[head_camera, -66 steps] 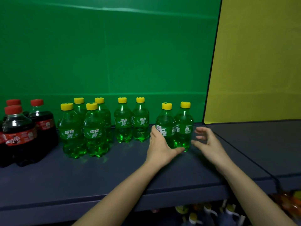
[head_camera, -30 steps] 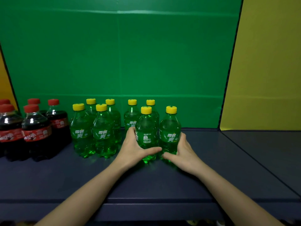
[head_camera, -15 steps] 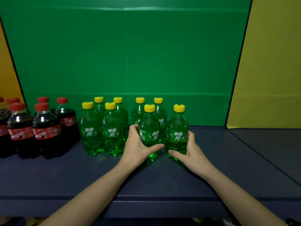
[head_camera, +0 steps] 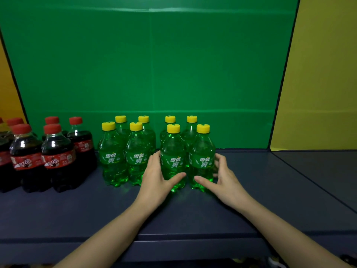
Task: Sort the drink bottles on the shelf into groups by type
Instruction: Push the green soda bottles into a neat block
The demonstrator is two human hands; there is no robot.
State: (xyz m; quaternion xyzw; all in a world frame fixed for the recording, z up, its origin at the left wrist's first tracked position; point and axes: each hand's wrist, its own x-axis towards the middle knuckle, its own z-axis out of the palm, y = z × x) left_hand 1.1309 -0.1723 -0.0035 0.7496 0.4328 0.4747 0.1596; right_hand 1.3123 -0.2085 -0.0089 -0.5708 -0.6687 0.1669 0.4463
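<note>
View: head camera, the only one.
Left hand: wrapped on the front-left Sprite bottle; fingers curled round its 9 o'clock flank, thumb laid across the low front.
Right hand: wrapped on the front-right Sprite bottle; fingers curled round its 3 o'clock flank, thumb across the low front, tip close to the other thumb.
Reason for hold (judged): two bottles pressed together as one pair, probably for sliding toward 9 o'clock to join the others.
Sprite group: eight in all, yellow caps, upright; four at 9 o'clock of the held pair, two just behind it at 12; a narrow gap between the two fours.
Coca-Cola bottles: red caps, upright, clustered at 9 o'clock of the Sprite, cut by the frame edge.
Sorting (judged): nearly done; the two types already apart.
Shelf: dark blue-grey, matte, flat; seam running toward 4 o'clock, front lip at 6.
Green backdrop: at 12, creased.
Yellow panel: at 3.
Orange strip: at 9.
</note>
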